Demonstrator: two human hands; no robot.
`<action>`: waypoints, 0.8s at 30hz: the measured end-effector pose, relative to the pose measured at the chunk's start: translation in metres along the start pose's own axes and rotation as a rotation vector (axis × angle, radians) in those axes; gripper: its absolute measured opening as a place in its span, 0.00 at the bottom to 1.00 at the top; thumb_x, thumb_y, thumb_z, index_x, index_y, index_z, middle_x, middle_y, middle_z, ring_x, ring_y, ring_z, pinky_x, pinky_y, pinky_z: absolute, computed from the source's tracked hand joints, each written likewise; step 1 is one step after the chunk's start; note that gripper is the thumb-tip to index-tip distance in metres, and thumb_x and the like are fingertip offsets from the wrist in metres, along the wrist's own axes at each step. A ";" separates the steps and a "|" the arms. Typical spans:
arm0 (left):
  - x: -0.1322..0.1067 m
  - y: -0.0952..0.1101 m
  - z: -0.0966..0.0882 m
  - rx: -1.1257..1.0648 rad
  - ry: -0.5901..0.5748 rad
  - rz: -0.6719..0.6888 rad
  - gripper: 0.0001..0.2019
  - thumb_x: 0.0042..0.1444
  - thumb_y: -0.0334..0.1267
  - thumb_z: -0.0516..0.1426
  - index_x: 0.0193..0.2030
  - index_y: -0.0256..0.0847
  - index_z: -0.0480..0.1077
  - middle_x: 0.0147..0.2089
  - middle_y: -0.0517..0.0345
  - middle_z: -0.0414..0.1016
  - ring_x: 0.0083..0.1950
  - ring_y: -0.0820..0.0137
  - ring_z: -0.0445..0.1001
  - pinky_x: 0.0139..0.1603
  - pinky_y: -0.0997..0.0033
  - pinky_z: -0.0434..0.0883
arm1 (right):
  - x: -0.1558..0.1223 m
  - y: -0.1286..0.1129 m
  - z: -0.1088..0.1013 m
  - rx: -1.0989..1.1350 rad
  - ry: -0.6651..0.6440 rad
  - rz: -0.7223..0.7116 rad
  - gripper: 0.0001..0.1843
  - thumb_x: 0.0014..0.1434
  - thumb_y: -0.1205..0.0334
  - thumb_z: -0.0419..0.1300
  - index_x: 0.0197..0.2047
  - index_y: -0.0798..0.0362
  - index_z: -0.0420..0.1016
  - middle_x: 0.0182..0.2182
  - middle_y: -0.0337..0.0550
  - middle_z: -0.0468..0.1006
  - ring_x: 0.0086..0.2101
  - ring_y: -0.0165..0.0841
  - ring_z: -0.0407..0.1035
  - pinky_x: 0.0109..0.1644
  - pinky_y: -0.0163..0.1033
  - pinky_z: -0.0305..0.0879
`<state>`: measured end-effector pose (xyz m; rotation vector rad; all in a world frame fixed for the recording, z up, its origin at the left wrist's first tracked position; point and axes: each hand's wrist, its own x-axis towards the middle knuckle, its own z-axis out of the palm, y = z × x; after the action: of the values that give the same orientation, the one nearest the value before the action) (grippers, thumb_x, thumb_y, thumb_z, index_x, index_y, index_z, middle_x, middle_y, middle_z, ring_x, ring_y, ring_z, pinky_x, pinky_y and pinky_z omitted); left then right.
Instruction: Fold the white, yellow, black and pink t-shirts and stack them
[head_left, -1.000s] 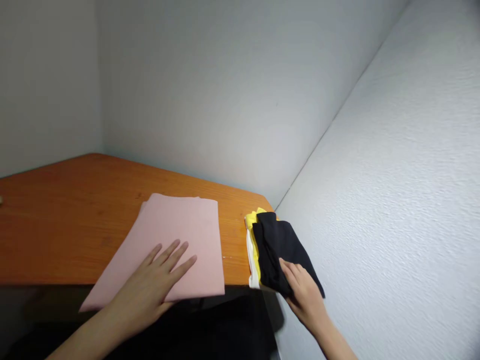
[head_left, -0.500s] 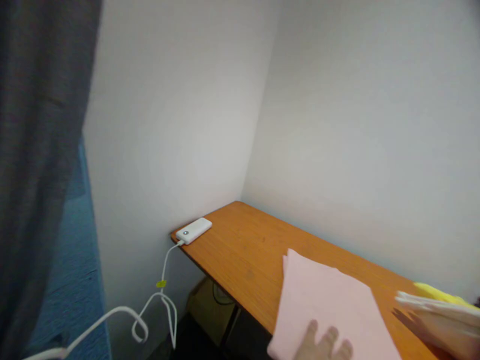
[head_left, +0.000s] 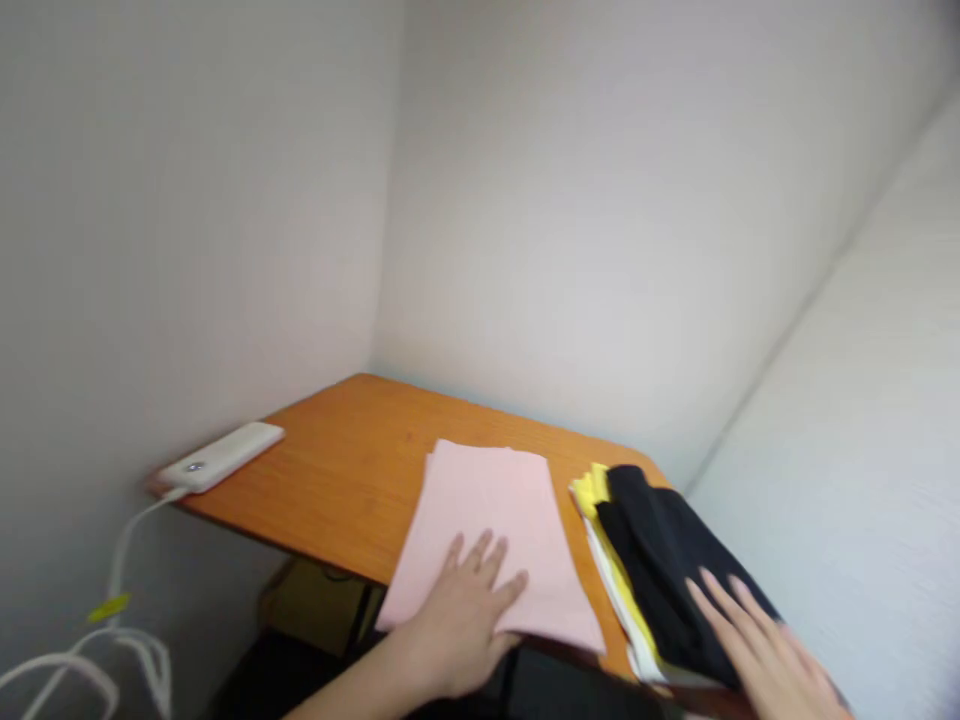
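Observation:
A folded pink cloth [head_left: 502, 500] lies flat near the front edge of the wooden table. My left hand [head_left: 469, 615] rests on its lower part, palm down with fingers spread. To the right is a stack of folded cloths: a black cloth [head_left: 667, 560] on top, a yellow cloth [head_left: 595, 488] under it, and a white cloth [head_left: 611, 590] at the bottom. My right hand [head_left: 772, 650] lies on the near right part of the black cloth, its fingers stretched out.
The brown table [head_left: 352, 450] stands in a corner against pale walls [head_left: 562, 200]. A white power bank [head_left: 225, 455] sits at its left edge, with a white cable [head_left: 124, 545] hanging down. Beneath the table is a cardboard box [head_left: 307, 605].
The view has turned right, bringing the black cloth and the stack into sight. My right hand, blurred beside the white cloth before, is now on the black cloth. My left hand stays on the pink cloth.

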<state>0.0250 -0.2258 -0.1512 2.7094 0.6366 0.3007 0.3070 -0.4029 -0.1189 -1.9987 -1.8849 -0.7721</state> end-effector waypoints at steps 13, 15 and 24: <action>-0.035 -0.029 -0.004 0.307 -0.011 -0.252 0.31 0.55 0.29 0.46 0.67 0.41 0.61 0.69 0.49 0.60 0.68 0.55 0.62 0.66 0.45 0.59 | 0.128 -0.076 0.011 0.077 -0.559 -0.444 0.06 0.60 0.65 0.58 0.40 0.52 0.74 0.34 0.44 0.80 0.36 0.39 0.75 0.36 0.38 0.67; -0.012 -0.029 -0.041 0.268 0.044 -0.361 0.26 0.60 0.31 0.43 0.64 0.37 0.66 0.57 0.41 0.75 0.54 0.52 0.76 0.53 0.52 0.71 | 0.171 -0.058 0.001 0.098 -0.452 -0.375 0.06 0.58 0.65 0.59 0.39 0.51 0.75 0.36 0.43 0.80 0.37 0.38 0.74 0.37 0.37 0.65; 0.138 0.099 -0.179 0.377 0.647 -0.127 0.15 0.59 0.31 0.48 0.49 0.38 0.72 0.44 0.45 0.78 0.44 0.56 0.76 0.41 0.63 0.70 | 0.242 0.081 -0.086 0.189 0.217 -0.034 0.26 0.51 0.75 0.48 0.48 0.53 0.77 0.43 0.46 0.80 0.45 0.38 0.72 0.48 0.41 0.63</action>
<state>0.1351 -0.1953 0.0673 2.8846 1.1293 1.1525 0.3712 -0.2572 0.0986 -1.7012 -1.7982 -0.7555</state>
